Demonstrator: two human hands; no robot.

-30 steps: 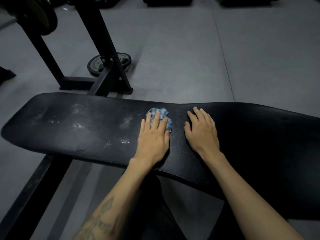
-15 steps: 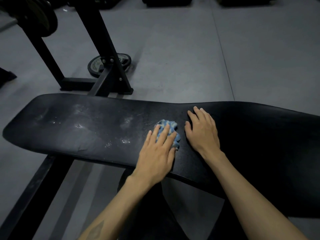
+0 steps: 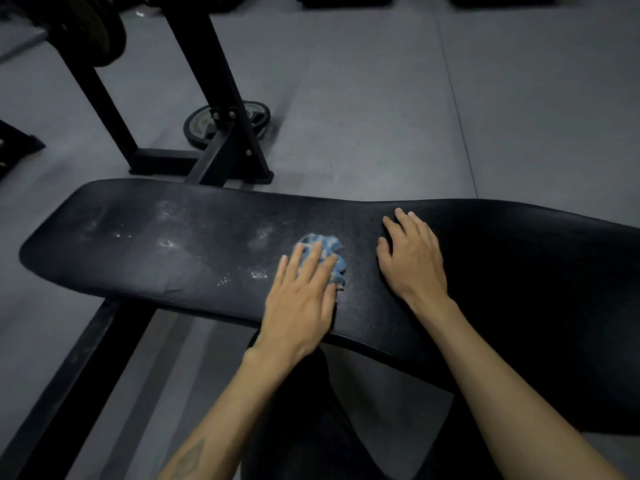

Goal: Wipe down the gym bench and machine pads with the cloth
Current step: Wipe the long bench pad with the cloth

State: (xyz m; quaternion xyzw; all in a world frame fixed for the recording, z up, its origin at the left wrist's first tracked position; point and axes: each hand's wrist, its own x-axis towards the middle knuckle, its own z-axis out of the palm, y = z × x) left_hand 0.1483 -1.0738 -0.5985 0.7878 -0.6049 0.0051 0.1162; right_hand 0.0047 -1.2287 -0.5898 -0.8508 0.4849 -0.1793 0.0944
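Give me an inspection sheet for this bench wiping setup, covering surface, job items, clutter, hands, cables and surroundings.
Surface: black bench pad, whitish smudges and droplets on its left half.
Job's things: blue cloth, bunched, on the pad.
Clutter: nothing seen on the pad.
Grippers: left hand presses the cloth with straight fingers; right hand rests flat on the pad.
Cables: nothing seen.
Surroundings: grey floor, black rack frame, weight plate on the floor.

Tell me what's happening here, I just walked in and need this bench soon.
A person is wiping the black bench pad. The left hand presses a crumpled blue cloth flat against the pad with straight fingers. The right hand rests flat on the pad beside it. Whitish smudges show on the pad to the left of the cloth, so that stretch looks not yet wiped.
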